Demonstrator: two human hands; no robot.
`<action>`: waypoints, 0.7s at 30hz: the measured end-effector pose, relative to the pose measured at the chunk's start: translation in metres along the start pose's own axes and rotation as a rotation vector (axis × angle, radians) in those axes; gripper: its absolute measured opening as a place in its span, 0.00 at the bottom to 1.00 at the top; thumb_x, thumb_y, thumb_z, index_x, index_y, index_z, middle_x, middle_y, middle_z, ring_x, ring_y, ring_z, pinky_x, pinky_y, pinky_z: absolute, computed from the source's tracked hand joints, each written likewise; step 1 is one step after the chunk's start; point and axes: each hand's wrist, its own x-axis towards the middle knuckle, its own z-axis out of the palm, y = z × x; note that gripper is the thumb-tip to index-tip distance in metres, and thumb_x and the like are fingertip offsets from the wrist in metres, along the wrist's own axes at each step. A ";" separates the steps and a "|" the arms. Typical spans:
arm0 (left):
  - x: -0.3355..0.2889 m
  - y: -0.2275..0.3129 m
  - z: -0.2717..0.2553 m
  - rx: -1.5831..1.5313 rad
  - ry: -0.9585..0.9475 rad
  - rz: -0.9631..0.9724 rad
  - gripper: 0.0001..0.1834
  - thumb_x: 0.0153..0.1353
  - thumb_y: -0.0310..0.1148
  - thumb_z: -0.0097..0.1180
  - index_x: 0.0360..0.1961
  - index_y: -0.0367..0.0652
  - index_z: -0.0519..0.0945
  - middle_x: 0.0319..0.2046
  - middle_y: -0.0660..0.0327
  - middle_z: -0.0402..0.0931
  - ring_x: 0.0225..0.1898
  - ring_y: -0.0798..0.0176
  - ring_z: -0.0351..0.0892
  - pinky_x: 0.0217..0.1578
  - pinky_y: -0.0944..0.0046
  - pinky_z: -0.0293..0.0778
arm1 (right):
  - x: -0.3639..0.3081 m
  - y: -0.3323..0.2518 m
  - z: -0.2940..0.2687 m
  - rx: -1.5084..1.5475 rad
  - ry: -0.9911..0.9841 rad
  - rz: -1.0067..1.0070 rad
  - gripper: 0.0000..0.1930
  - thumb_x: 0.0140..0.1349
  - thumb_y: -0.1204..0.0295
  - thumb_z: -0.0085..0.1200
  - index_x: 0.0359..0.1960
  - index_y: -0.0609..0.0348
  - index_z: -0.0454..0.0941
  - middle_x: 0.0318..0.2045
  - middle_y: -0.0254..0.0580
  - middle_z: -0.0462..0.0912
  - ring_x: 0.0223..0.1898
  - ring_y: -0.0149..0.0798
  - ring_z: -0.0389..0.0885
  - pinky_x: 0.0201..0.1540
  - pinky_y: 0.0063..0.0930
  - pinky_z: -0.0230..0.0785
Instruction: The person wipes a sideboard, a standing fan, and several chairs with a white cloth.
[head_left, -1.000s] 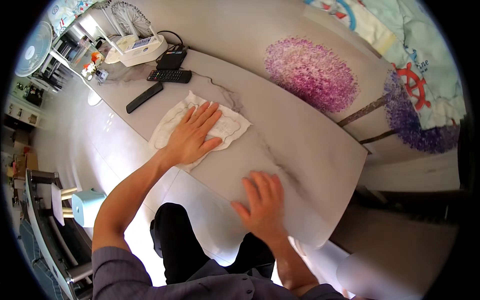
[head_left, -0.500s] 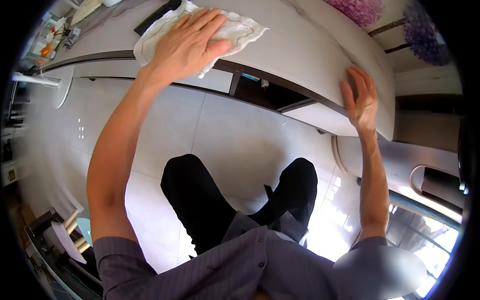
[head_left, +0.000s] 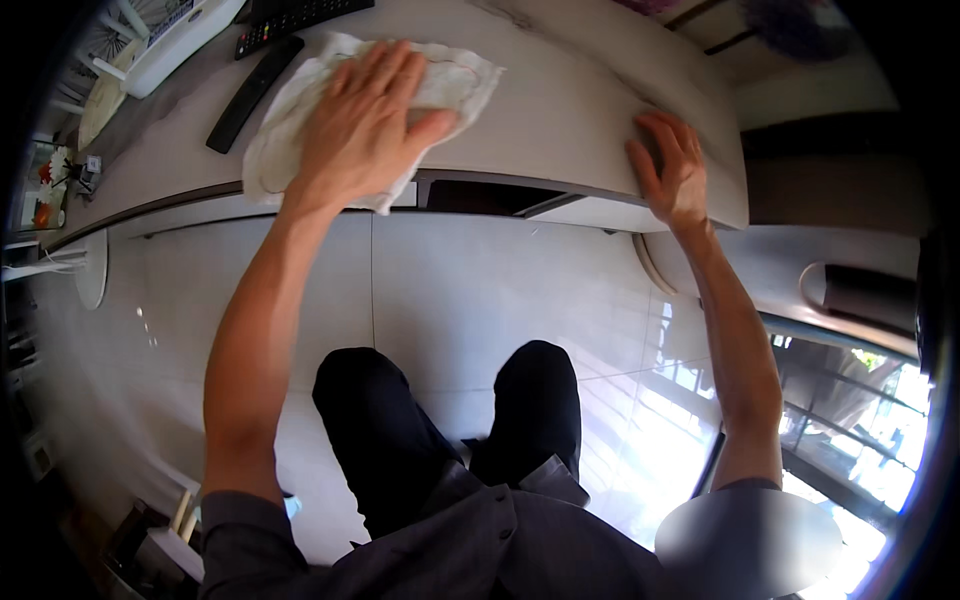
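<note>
My left hand (head_left: 365,130) lies flat on a white cleaning cloth (head_left: 462,78), fingers stretched out, pressing it against the pale stone-look top of a low cabinet (head_left: 560,85). The cloth is spread out, and one corner hangs over the front edge. Just left of it rests a slim black remote control (head_left: 255,95). Toward the cabinet's right end my right hand (head_left: 673,165) rests on the top near the front edge, fingers slightly bent and apart, with nothing held.
Another black remote (head_left: 300,22) with buttons lies farther back. A white rack or basket (head_left: 185,45) and small flower ornaments (head_left: 50,190) stand at the left. Below the top is a dark open compartment (head_left: 490,197). A rounded silver-grey unit (head_left: 760,265) stands at the right.
The view has shifted, so both remotes and the white rack now show more fully. The left hand stays flat on the cloth; the right hand still rests on the cabinet top.
</note>
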 end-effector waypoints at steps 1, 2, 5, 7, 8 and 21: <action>0.004 0.013 0.003 -0.037 0.057 0.074 0.43 0.72 0.63 0.49 0.75 0.38 0.68 0.77 0.52 0.62 0.79 0.52 0.56 0.78 0.48 0.51 | -0.001 0.002 0.002 0.008 0.036 -0.008 0.16 0.64 0.65 0.63 0.51 0.58 0.83 0.51 0.46 0.84 0.52 0.54 0.81 0.56 0.45 0.74; 0.006 0.030 0.007 -0.066 0.054 0.129 0.44 0.71 0.64 0.50 0.74 0.38 0.68 0.77 0.52 0.62 0.79 0.51 0.57 0.78 0.48 0.52 | -0.001 0.003 0.004 0.008 0.047 -0.005 0.15 0.65 0.65 0.63 0.50 0.58 0.83 0.50 0.46 0.84 0.51 0.54 0.82 0.56 0.45 0.74; -0.002 0.066 0.011 -0.132 0.121 0.247 0.44 0.66 0.61 0.61 0.72 0.39 0.71 0.75 0.52 0.66 0.76 0.50 0.63 0.75 0.48 0.59 | -0.005 0.006 0.008 0.007 0.101 -0.015 0.14 0.66 0.65 0.61 0.49 0.57 0.83 0.48 0.47 0.85 0.50 0.55 0.82 0.55 0.46 0.75; -0.009 0.064 0.004 -0.176 0.144 0.308 0.43 0.63 0.57 0.66 0.70 0.39 0.73 0.74 0.53 0.67 0.75 0.49 0.65 0.74 0.48 0.62 | -0.006 0.007 0.010 0.002 0.120 -0.007 0.14 0.66 0.65 0.61 0.48 0.58 0.84 0.49 0.47 0.85 0.50 0.56 0.82 0.55 0.46 0.75; -0.015 0.060 0.000 -0.189 0.158 0.296 0.43 0.59 0.52 0.71 0.70 0.40 0.73 0.73 0.54 0.68 0.74 0.49 0.67 0.73 0.48 0.64 | -0.005 0.008 0.010 0.026 0.136 -0.012 0.14 0.65 0.65 0.61 0.48 0.58 0.84 0.49 0.47 0.85 0.51 0.55 0.82 0.56 0.47 0.75; -0.103 0.007 -0.005 0.098 0.220 -0.266 0.27 0.66 0.34 0.63 0.67 0.47 0.77 0.69 0.59 0.74 0.72 0.51 0.69 0.72 0.50 0.63 | -0.012 0.026 0.024 0.138 0.236 0.000 0.10 0.63 0.68 0.58 0.42 0.58 0.85 0.45 0.49 0.86 0.50 0.56 0.83 0.56 0.47 0.75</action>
